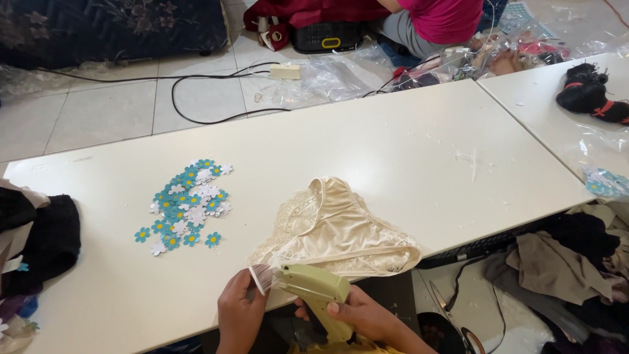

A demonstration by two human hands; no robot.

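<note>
head view shows the right hand (363,314) closed around the grip of a green tagging gun (314,288), at the near edge of the white table (406,151). the left hand (237,308) is just beside it, fingers pinched together on the strip of white plastic fasteners (261,276) at the gun's top. directly beyond the gun lies a cream lace underwear (334,229), flat, with no tag on it that i can see, so tagging looks not yet done. farther to the left is a pile of blue and white flower tags (187,206), all loose.
</note>
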